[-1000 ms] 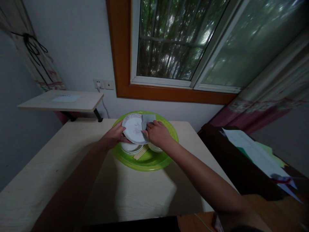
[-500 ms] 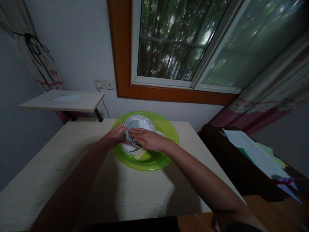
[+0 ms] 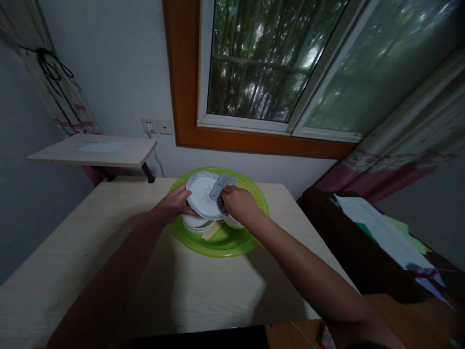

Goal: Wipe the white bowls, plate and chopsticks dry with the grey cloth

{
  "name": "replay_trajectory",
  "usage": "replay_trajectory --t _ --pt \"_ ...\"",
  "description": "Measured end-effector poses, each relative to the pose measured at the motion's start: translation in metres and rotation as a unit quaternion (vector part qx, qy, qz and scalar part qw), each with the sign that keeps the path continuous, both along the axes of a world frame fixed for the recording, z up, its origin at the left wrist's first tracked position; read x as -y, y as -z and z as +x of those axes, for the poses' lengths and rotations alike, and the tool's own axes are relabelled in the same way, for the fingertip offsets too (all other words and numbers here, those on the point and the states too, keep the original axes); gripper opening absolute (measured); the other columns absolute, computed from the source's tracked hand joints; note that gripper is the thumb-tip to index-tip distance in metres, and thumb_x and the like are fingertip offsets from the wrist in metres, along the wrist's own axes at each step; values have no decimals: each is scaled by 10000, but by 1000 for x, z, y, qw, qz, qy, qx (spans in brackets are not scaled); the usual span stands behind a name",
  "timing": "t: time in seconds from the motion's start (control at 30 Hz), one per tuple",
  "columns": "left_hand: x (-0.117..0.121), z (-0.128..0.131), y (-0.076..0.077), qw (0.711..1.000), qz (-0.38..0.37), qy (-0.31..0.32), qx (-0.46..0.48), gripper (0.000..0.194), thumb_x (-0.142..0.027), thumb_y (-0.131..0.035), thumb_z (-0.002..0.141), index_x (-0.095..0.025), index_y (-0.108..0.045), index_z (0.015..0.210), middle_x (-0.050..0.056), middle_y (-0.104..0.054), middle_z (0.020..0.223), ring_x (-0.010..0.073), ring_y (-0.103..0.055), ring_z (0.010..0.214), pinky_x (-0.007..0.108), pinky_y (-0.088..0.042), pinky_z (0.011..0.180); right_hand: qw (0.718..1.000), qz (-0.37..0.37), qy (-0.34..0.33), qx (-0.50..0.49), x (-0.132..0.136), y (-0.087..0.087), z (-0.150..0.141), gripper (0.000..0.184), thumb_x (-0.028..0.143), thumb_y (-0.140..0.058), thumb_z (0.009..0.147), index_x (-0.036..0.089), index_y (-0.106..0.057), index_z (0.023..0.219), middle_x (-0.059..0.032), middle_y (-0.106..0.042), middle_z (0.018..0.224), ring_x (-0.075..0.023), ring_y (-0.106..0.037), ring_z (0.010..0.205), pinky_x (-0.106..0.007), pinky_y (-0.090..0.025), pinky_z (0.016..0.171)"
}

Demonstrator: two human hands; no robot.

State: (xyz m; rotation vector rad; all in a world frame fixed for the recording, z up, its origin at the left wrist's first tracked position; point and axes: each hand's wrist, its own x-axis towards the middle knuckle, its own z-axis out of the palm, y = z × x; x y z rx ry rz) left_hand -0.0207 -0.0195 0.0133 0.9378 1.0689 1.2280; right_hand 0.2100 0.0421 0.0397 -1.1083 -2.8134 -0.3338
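My left hand (image 3: 173,207) grips the left rim of a white patterned plate (image 3: 201,196), holding it tilted above a round green basin (image 3: 232,242). My right hand (image 3: 238,204) is closed on a grey cloth (image 3: 219,186) and presses it against the plate's right side. Beneath the plate, inside the basin, lie white bowls (image 3: 196,223) and a pair of pale chopsticks (image 3: 211,231). The basin stands at the far middle of a light wooden table (image 3: 72,261).
A small wooden shelf (image 3: 94,151) with a paper on it juts from the left wall. Wall sockets (image 3: 156,126) sit beside a wood-framed window (image 3: 261,72). A dark cabinet with papers (image 3: 385,232) stands at the right, with curtains behind it.
My right hand has swept the cloth from the plate's left part back to its right edge. The plate stays held in my left hand over the basin.
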Motion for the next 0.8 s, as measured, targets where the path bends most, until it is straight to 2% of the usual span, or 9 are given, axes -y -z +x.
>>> replay_trajectory --t 0.07,0.13,0.27,0.33,0.43,0.6,0.8 --pt "1 0 -1 1000 5 -1 -4 649 -277 -608 857 -206 -438 1479 174 -686 1200 266 -723 795 380 -621 586 999 -44 2 12 6 -6 8 231 155 -541 951 115 -769 951 -162 -745 970 -286 -704 921 -363 -537 820" --pt "1 1 -2 1000 3 -5 -5 623 -266 -595 862 -211 -454 1466 162 -694 1179 249 -722 760 359 -614 566 993 -98 -59 -21 10 -11 13 195 200 -591 952 165 -782 972 -116 -749 978 -241 -707 898 -322 -527 814" --pt "-1 2 -1 1000 -9 -6 2 577 -241 -575 861 -217 -489 1431 134 -720 1065 231 -713 698 349 -608 543 943 -180 -229 -158 13 -8 5 235 188 -617 961 253 -754 1140 -41 -728 1121 -160 -686 984 -271 -515 892" --pt "-2 2 -1 1000 -15 0 5 555 -244 -578 864 -224 -504 1414 114 -726 982 224 -708 673 344 -609 540 924 -187 -272 -192 13 -3 -6 269 148 -587 969 239 -740 1170 -50 -714 1179 -162 -674 1044 -294 -514 951" --pt "-2 1 -3 1000 -24 5 12 523 -228 -560 869 -219 -520 1391 87 -720 911 210 -700 639 327 -605 523 915 -167 -308 -201 11 3 -23 327 108 -538 973 218 -708 1230 -71 -665 1305 -184 -633 1180 -344 -490 1045" --pt "-2 0 -6 999 -36 18 16 528 -232 -528 890 -191 -499 1416 79 -723 905 194 -694 646 305 -599 526 937 -89 -293 -171 -3 5 -35 384 134 -509 976 210 -648 1326 -82 -559 1459 -213 -503 1373 -393 -416 1153" --pt "-3 -3 0 999 -28 29 7 623 -253 -571 866 -212 -449 1476 114 -725 1042 209 -698 689 318 -598 515 980 -12 -176 -88 -15 2 -26 458 157 -476 998 168 -529 1452 -109 -467 1533 -258 -429 1431 -432 -390 1170"
